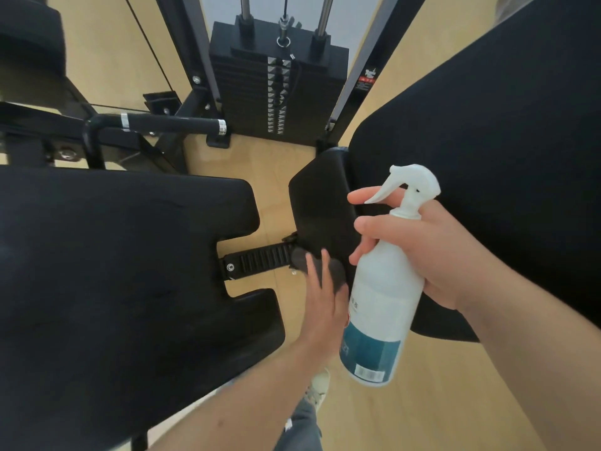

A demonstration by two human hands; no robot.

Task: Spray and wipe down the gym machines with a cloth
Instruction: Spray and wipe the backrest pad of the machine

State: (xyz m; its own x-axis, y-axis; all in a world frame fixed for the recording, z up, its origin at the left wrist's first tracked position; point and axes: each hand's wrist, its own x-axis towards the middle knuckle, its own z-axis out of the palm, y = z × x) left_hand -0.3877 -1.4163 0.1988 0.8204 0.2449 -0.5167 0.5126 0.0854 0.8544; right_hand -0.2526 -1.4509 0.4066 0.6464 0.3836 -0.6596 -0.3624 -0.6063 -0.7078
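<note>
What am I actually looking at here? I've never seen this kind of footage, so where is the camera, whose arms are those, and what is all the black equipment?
This is one wide-angle picture from a camera worn on a person's head, looking down at their own arms. The right hand holds a white plastic spray bottle with a teal label, index finger near the trigger. The left hand presses a dark grey cloth against a small black padded cushion of a gym machine. The big black notched pad on the left and the large black pad on the right are also upholstery. Behind stands a black weight stack on chrome guide rods, over a light wooden floor.
</note>
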